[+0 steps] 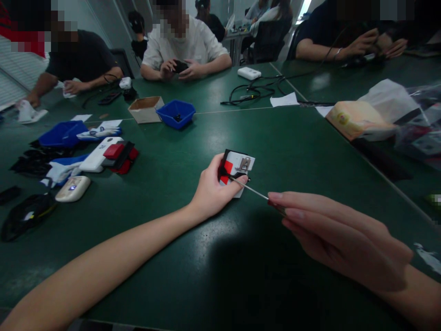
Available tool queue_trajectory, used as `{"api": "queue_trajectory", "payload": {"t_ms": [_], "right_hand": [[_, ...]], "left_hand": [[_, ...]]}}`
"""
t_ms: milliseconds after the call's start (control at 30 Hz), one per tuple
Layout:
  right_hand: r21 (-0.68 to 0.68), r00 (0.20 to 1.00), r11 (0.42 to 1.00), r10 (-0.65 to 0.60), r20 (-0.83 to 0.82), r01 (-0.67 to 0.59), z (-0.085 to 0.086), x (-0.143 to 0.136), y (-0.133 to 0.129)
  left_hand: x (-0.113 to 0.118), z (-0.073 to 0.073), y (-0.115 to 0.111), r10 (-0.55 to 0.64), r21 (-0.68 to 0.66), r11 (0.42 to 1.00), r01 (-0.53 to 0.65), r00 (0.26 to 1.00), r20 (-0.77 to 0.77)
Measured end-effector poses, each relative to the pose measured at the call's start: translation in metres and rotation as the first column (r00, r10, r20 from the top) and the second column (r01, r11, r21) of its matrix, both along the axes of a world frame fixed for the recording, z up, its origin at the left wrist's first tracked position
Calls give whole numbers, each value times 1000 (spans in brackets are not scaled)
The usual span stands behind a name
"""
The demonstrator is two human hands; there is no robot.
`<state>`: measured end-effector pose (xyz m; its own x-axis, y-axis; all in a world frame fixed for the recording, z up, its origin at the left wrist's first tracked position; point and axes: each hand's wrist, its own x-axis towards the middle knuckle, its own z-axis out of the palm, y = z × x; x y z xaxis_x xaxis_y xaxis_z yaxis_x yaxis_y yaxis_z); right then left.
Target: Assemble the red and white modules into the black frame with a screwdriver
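Near the middle of the green table, my left hand [215, 191] holds a small flat assembly [245, 158] with white, red and black parts and a metal bracket on its face. The thumb presses on its near side. My right hand [341, 230], to the right, pinches a screwdriver [255, 191] by its handle, which the fingers mostly hide. Its thin metal shaft points left and reaches over the assembly beside my left thumb. Whether the tip touches a screw cannot be made out.
A blue tray [176, 114] with small dark parts and a cardboard box [146, 109] stand beyond my hands. Gloves, a power bank [101, 154] and a white case [73, 189] lie left. Cables [253, 92] and plastic bags [389, 110] lie farther back. Several people sit around.
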<state>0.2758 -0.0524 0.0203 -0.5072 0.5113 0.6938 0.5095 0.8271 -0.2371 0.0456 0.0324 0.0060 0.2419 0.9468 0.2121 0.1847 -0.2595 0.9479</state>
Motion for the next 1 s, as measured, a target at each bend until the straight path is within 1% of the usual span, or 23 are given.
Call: {"api": "queue_trajectory", "payload": {"t_ms": [100, 233, 300, 433, 500, 567, 633, 700, 800, 867, 900, 1000], "right_hand": [[83, 997, 996, 12, 71, -18, 10, -3, 9], [126, 988, 990, -74, 133, 58, 16, -6, 18], [146, 979, 987, -95, 179, 69, 14, -7, 18], [198, 957, 979, -97, 275, 43, 12, -10, 10], [227, 954, 971, -141, 265, 80, 14, -12, 6], [251, 950, 957, -204, 236, 143, 16, -12, 6], [259, 942, 947, -251, 225, 190, 17, -12, 8], [249, 937, 950, -251, 245, 190, 16, -11, 10], [218, 936, 972, -157, 315, 90, 12, -10, 11], [207, 929, 977, -130, 347, 59, 10, -9, 9], [209, 928, 975, -143, 345, 73, 10, -9, 8], [211, 920, 960, -244, 307, 185, 12, -8, 7]], "left_hand": [[0, 1, -1, 9, 7, 1000, -9, 1000, -11], [1, 0, 0, 26, 10, 1000, -25, 1000, -3], [0, -1, 0, 35, 13, 999, -35, 999, -1], [0, -3, 1, 54, 25, 998, -54, 999, -2], [0, -4, 1, 59, 31, 998, -59, 998, 0], [0, -4, 2, 58, 32, 998, -58, 998, 7], [0, -4, 1, 58, 30, 998, -58, 998, 9], [0, -4, 1, 63, 30, 998, -63, 998, 7], [0, -4, 2, 73, 31, 997, -73, 997, 12], [0, -4, 2, 80, 31, 996, -80, 997, 14], [0, -5, 2, 83, 32, 996, -83, 996, 14], [0, -4, 2, 77, 29, 997, -78, 997, 16]]}}
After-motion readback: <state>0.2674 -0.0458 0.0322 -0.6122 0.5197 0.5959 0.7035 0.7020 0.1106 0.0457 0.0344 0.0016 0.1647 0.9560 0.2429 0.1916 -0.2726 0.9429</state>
